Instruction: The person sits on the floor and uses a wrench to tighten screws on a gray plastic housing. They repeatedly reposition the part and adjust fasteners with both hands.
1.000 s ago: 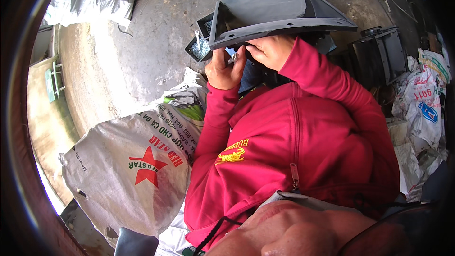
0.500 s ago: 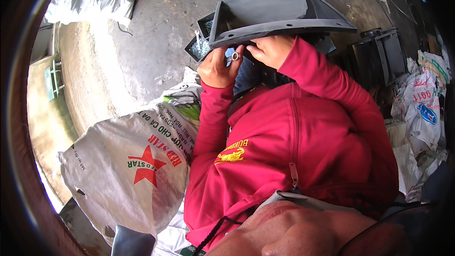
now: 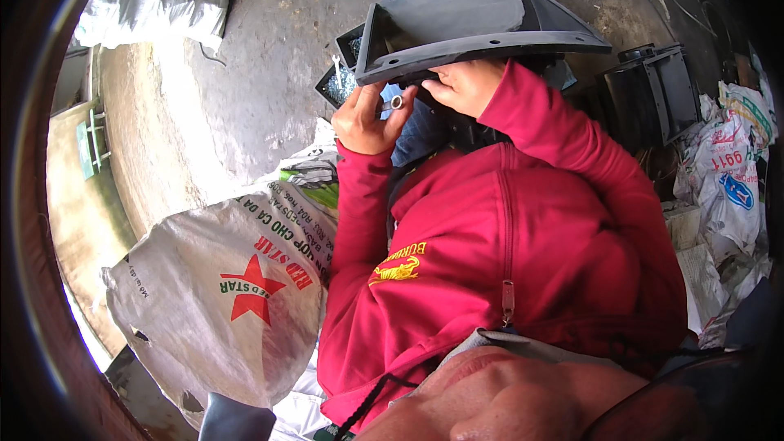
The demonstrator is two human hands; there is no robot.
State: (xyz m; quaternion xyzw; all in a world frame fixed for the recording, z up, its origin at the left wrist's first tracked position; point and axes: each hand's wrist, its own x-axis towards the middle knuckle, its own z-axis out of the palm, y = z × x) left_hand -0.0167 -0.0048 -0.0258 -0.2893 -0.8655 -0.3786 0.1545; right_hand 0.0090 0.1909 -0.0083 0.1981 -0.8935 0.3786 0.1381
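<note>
A dark grey, tray-like part (image 3: 457,20) with a flanged rim and bolt holes rests over my knees. Below its near edge, my left hand (image 3: 365,121) is closed round a ring spanner, whose ring end (image 3: 397,102) sticks out between thumb and fingers. My right hand (image 3: 468,86) reaches under the same rim from the right. Its thumb and fingers are bent against the part's underside, where the fingertips are hidden. Whether it grips the edge or a small fastener there, I cannot make out.
Left of the part stand small black bins (image 3: 336,86) of metal fasteners, with another spanner (image 3: 337,69) lying in one. A large white woven sack (image 3: 188,286) lies at my left. Right are a black housing (image 3: 649,98) and more sacks (image 3: 727,171).
My left hand has shifted slightly left and down with the spanner, away from the rim. The part has moved a little left; my right hand stays nearly in place beneath it.
</note>
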